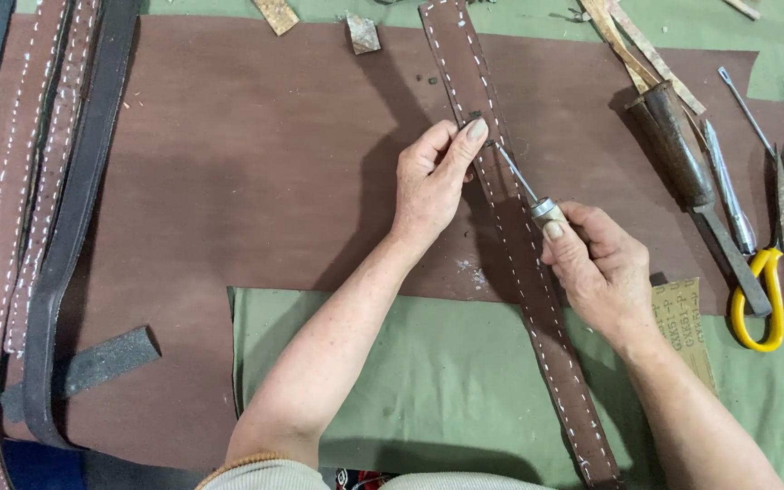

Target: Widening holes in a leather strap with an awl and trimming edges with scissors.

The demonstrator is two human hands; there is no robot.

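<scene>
Midway along the brown stitched strap lying on the surface, your left hand pins its edge while your right hand, grip closed round the awl (tip at the stitch line), seems ready to pierce the next hole.

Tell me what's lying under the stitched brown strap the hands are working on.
The strap lies on a brown leather sheet up top and green cloth lower down. Whatever is directly beneath the strap is covered.

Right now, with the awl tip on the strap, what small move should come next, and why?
Probably press the awl down through the brown stitched strap: the right hand grips its handle, its tip sits at the stitch line, and the left hand pins the strap there.
</scene>
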